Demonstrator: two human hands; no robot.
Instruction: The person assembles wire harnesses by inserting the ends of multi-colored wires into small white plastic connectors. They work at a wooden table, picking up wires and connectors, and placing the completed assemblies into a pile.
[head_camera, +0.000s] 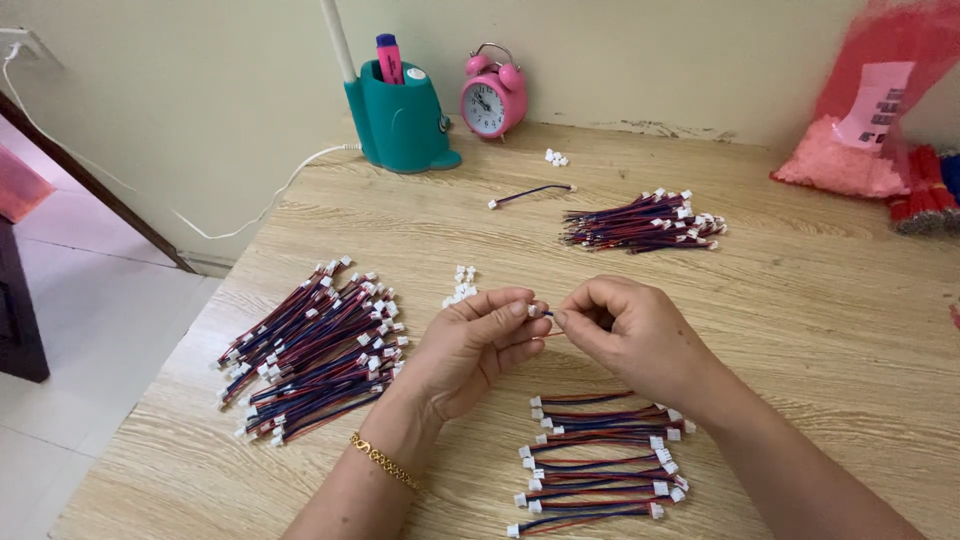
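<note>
My left hand (478, 345) pinches a small white plug (535, 311) between thumb and forefinger, closed on it. My right hand (625, 330) meets it fingertip to fingertip, closed on the end of a red-and-blue wire (551, 316); most of that wire is hidden under my fingers, so I cannot tell how long it is or where its other end runs. Both hands hang just above the table (800, 300).

I judge the step to be seating the wire end into the plug. The next move calls for a straight, gentle push with the two parts lined up, since both are tiny and a skewed push could bend the tips.

Just below my hands lie finished cables (598, 465) in a loose row, white plugs on both ends. To the left of my left hand is a big heap (315, 350) of the same cables. Just above that hand sits a small cluster of loose plugs (461, 285). Farther beyond my right hand lies another bundle (645, 220), with a single cable (532, 193) beside it. At the far edge stand a teal holder (400, 120) and a pink clock (493, 98).
</note>
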